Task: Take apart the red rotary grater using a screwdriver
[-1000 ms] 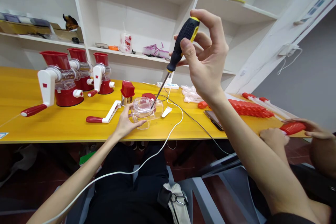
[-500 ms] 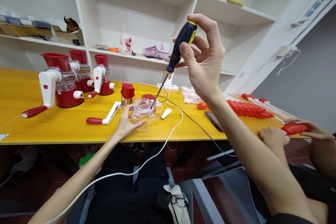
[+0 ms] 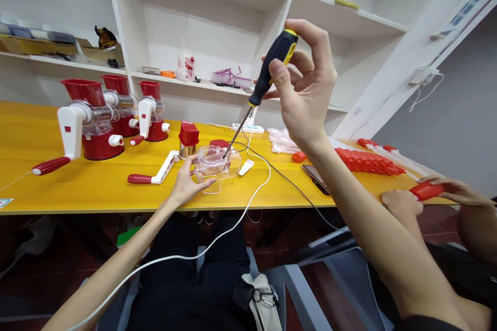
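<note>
My right hand [image 3: 306, 77] grips the black and yellow handle of a screwdriver [image 3: 267, 70], tilted with its shaft running down to the left. Its tip meets a clear plastic grater housing [image 3: 212, 163] on the table. Around the left side of that housing, the fingers and thumb of my left hand [image 3: 188, 181] hold it. Left of it lies a white crank handle [image 3: 165, 168] with a red grip. Behind stand a red feed part on a metal grater drum [image 3: 188, 139] and a round red piece [image 3: 219, 143].
Several assembled red rotary graters [image 3: 103, 139] stand at the left. A white cable [image 3: 248, 207] crosses the table edge over my lap. A phone-like dark object [image 3: 315, 178] and red ribbed parts [image 3: 365, 162] lie at right, where another person's hands [image 3: 404, 204] hold a red part.
My right hand and the screwdriver handle have shifted slightly right, while the tip stays at the clear housing. The other person's red part has moved a little left.
</note>
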`<action>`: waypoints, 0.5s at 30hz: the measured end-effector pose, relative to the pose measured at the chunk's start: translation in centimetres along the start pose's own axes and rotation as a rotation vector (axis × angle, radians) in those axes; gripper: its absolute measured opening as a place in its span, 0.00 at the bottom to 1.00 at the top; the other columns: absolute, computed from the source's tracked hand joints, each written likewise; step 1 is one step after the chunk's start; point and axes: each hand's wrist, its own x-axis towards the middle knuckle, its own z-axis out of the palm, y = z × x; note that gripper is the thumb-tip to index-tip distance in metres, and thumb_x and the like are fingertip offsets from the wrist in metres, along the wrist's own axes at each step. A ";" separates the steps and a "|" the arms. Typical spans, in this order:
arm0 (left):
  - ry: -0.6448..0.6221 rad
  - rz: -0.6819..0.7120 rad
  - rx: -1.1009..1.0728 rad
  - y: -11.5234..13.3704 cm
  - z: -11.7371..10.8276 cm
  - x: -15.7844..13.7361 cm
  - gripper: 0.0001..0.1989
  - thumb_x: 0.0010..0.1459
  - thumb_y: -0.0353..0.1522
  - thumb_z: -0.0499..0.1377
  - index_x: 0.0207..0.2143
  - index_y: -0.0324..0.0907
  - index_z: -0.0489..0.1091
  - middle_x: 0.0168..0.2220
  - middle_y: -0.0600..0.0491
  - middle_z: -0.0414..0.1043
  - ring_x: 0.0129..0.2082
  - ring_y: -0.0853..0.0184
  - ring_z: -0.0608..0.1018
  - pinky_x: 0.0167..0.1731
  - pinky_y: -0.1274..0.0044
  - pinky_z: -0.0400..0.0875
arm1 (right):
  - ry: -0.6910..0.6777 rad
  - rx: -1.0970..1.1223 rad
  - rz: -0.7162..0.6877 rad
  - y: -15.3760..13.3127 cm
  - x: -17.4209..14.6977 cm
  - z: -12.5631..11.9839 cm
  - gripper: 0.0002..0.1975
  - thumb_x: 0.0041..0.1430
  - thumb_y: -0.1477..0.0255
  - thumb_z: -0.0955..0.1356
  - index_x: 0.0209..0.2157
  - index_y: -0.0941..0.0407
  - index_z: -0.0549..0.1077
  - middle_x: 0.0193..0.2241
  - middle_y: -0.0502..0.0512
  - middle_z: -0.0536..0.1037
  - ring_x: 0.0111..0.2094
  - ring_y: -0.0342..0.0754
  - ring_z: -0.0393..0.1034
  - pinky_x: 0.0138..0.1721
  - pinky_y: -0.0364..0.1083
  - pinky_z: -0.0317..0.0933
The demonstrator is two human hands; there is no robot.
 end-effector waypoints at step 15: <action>-0.014 -0.066 0.081 -0.7 0.2 0.3 0.37 0.50 0.47 0.68 0.57 0.43 0.61 0.55 0.44 0.72 0.55 0.53 0.76 0.57 0.61 0.69 | 0.245 -0.007 0.079 2.2 -1.0 -0.9 0.26 0.62 0.50 0.66 0.56 0.46 0.59 0.39 0.51 0.76 0.40 0.47 0.78 0.35 0.46 0.77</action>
